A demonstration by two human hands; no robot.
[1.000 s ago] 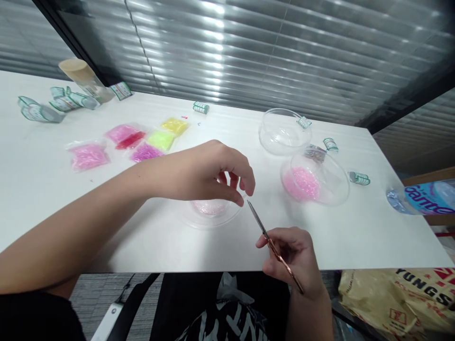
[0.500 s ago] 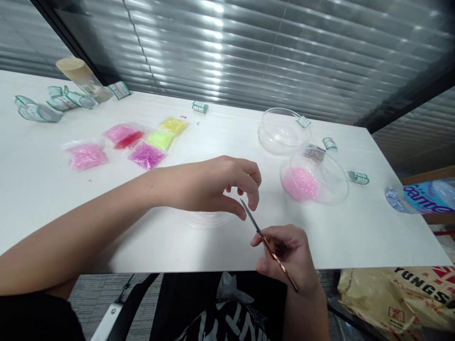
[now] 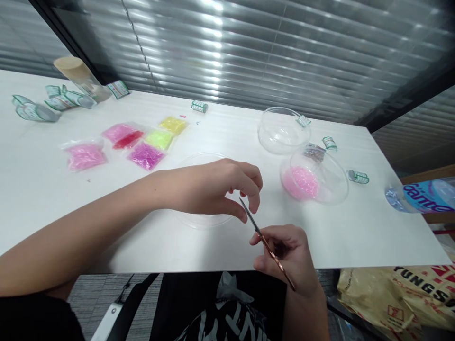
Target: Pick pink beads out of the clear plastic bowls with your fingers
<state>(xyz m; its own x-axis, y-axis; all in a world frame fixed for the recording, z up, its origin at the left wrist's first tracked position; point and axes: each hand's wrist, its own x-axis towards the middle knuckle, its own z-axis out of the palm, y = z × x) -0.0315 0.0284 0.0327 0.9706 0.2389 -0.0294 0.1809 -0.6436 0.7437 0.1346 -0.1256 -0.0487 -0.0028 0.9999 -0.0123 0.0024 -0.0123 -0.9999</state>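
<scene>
My right hand [image 3: 289, 251] grips a pair of scissors [image 3: 270, 255] with copper-coloured handles near the front edge of the table. Their narrow blades look closed and point up and to the left. The tip reaches the gap between thumb and fingers of my left hand [image 3: 231, 187]. That hand is curled with thumb and forefinger apart, and I see nothing between them. Beneath the left hand a clear round dish [image 3: 204, 225] stands on the white table [image 3: 149, 246]; hand and forearm hide most of it.
Pink beads fill part of a clear bowl [image 3: 337, 189] at the right, beside another clear bowl [image 3: 265, 142]. Small bags of coloured beads [image 3: 146, 155] lie at the left. A cork-lidded jar [image 3: 83, 78], small labelled packets [image 3: 199, 106] and a bottle [image 3: 423, 196] stand or lie around.
My left hand has shifted very slightly down and right. The scissors have turned a little and sit slightly further left. Nothing was picked up or let go.
</scene>
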